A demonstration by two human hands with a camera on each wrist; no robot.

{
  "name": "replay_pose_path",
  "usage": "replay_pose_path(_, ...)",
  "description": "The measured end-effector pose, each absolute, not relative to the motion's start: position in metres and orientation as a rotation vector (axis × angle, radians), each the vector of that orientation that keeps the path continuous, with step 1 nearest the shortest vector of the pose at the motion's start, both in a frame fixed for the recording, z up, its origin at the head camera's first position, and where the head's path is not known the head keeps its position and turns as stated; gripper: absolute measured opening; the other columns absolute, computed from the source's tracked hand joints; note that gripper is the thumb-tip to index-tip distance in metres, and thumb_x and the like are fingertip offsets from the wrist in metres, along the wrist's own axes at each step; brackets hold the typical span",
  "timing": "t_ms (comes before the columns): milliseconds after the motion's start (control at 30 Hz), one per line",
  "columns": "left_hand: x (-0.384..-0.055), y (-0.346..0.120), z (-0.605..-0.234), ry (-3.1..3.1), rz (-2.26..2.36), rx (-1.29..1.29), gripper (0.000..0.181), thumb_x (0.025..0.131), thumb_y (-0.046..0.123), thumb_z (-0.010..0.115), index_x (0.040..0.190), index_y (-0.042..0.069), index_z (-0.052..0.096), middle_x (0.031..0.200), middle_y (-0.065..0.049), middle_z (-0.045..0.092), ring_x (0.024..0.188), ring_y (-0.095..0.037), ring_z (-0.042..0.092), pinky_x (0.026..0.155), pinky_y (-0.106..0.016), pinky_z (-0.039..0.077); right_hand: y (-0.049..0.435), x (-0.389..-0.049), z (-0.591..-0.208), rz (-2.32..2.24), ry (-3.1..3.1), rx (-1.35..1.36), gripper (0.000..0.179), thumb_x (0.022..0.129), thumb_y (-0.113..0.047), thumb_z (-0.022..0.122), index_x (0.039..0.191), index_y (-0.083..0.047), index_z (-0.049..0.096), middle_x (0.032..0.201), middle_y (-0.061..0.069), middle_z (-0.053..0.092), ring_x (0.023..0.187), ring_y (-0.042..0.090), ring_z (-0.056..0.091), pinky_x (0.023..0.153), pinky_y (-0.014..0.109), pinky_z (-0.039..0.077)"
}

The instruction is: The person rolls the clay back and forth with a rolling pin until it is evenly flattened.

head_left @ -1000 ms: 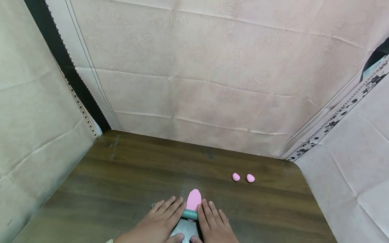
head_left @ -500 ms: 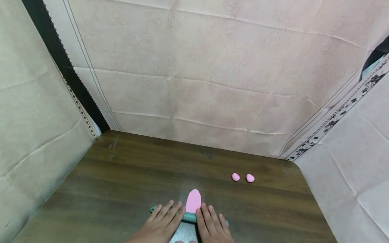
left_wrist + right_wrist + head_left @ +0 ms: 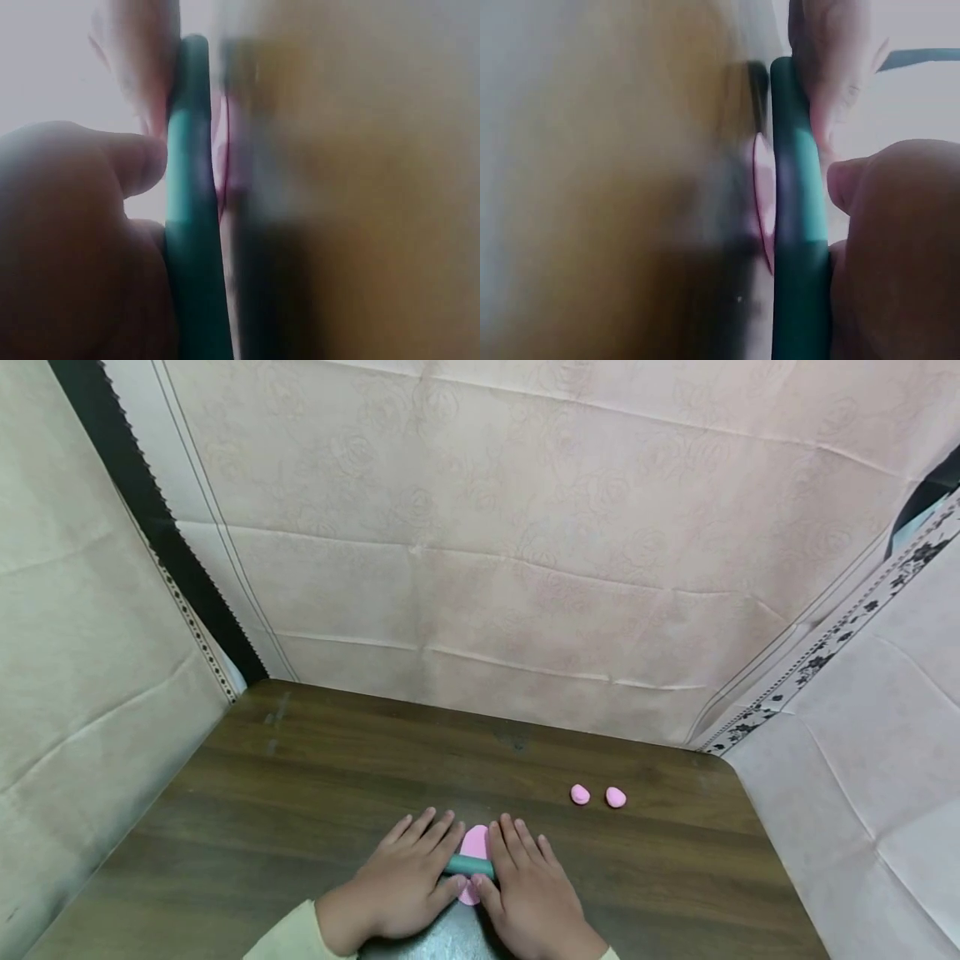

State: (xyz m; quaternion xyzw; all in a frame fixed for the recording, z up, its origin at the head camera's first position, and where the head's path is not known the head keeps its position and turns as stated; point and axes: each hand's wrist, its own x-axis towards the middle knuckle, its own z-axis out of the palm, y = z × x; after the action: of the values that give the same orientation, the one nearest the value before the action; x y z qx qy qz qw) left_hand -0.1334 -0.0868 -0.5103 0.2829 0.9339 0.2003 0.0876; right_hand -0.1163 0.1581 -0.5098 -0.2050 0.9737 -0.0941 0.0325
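A green rolling pin [image 3: 470, 865] lies crosswise over a flat, elongated piece of pink dough [image 3: 475, 841] on the table. The dough shows on both the far and near sides of the pin. My left hand [image 3: 408, 877] rests on the pin's left part with straight fingers, and my right hand [image 3: 534, 885] does the same on the right part. Both thumbs point inward near the dough. In the left wrist view the pin [image 3: 196, 195] runs under the palm, with the thin pink dough [image 3: 220, 146] against it. From the right wrist, the dough [image 3: 764, 195] appears as a thin sheet beside the pin [image 3: 799, 202].
Two small pink lumps, a left one [image 3: 580, 794] and a right one [image 3: 616, 797], sit farther back on the right of the brown wooden table [image 3: 337, 752]. Pale patterned cloth [image 3: 480, 568] hangs behind the table and along both sides.
The rolling pin first came slightly toward me, then went forward over the dough with both hands on it. The near end of the dough now shows between the thumbs. The two lumps stay put.
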Motion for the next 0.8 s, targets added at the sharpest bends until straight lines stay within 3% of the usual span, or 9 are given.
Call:
replay_pose_path(300,-0.182,-0.077,-0.507,2.763,0.56,0.782,0.073,0.12,0.061,0.032,0.176,0.016,0.039,0.188,-0.009,0.026,0.176,-0.039,0.016,0.14,-0.067,0.015,0.163,-0.163,-0.515,-0.36,2.983,-0.591,0.081,0.119,-0.066,0.028,0.177,-0.01,0.035,0.186,0.014,0.028,0.174,0.037,0.026,0.136,0.068,0.03)
replay_pose_path(800,-0.237,-0.07,-0.516,2.763,0.59,0.716,0.071,0.121,0.06,0.031,0.18,0.02,0.03,0.19,-0.008,0.015,0.178,-0.038,0.003,0.141,-0.067,0.007,0.171,-0.226,-0.517,-0.366,2.854,-0.572,0.08,0.119,-0.068,0.024,0.182,-0.018,0.02,0.191,0.006,0.009,0.178,0.035,0.008,0.141,0.065,0.016)
